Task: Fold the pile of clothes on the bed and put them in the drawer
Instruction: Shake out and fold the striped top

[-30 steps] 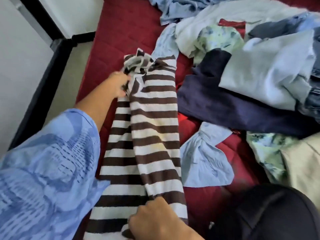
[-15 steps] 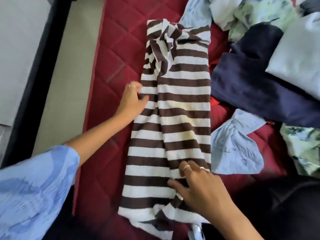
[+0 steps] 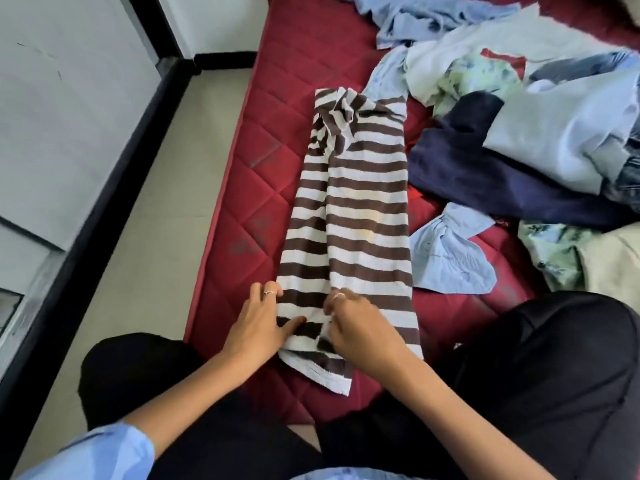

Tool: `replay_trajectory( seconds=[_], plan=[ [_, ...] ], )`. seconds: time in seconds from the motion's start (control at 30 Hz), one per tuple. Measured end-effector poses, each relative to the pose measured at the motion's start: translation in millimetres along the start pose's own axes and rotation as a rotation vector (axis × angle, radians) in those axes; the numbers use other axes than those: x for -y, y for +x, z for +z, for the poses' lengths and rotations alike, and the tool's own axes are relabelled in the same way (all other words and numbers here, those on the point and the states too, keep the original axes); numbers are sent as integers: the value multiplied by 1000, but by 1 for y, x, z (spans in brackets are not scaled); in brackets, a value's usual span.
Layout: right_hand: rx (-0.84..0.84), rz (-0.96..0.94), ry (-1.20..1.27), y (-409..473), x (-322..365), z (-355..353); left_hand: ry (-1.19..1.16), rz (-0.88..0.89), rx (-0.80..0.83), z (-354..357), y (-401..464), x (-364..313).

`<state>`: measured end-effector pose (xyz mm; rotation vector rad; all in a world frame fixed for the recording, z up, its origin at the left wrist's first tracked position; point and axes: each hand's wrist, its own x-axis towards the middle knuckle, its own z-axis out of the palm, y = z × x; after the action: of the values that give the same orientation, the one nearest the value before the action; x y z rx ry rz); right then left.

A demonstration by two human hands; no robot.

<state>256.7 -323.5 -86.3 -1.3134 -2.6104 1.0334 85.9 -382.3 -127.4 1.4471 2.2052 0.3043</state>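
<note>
A brown-and-white striped garment (image 3: 363,209) lies folded into a long narrow strip on the red quilted mattress (image 3: 263,168), its bunched end pointing away from me. My left hand (image 3: 259,327) holds its near left edge, thumb on top of the cloth and fingers along the side. Beside it, my right hand (image 3: 360,327) has curled fingers pinching the fabric at the middle fold near the bottom hem. The pile of unfolded clothes (image 3: 519,133) spreads over the right half of the bed. No drawer is in view.
A small light blue piece (image 3: 450,258) lies right of the striped garment. A navy garment (image 3: 467,174) sits at the pile's near edge. Pale floor (image 3: 156,202) and a black-edged white panel (image 3: 104,188) are on the left. My knees in black trousers (image 3: 536,375) rest at the mattress edge.
My left hand came down from the middle of the garment's left edge to its near end. My right hand shifted slightly and now pinches the fabric beside it. The view pulled back.
</note>
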Motion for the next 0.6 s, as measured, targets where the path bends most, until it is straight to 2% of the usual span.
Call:
replay_trajectory(
  seconds=[0.07,0.1,0.17,0.23,0.27,0.33,0.37,0.5,0.6],
  plan=[
    [158,-64,-2,1,5,1,9,-25,31,-2,2,-3],
    [149,-59,-11,-1,4,2,-22,-57,54,-3,4,-5],
    [-87,52,4,-4,-5,1,-173,-165,66,-5,10,-9],
    [-360,264,23,-7,-22,-4,-376,-313,52,-10,17,-7],
    [-389,395,11,-10,-32,-5,-462,-366,78,-12,17,-6],
    [-238,595,49,-13,-49,-5,-579,-399,159,-10,18,-2],
    [-168,621,111,-14,-55,-3,-624,-385,183,-9,16,-2],
    [-129,456,345,-25,-53,-6,-626,-265,148,-14,3,-7],
    [43,387,216,-40,-47,-27,-603,-222,174,-27,-15,-6]
  ],
)
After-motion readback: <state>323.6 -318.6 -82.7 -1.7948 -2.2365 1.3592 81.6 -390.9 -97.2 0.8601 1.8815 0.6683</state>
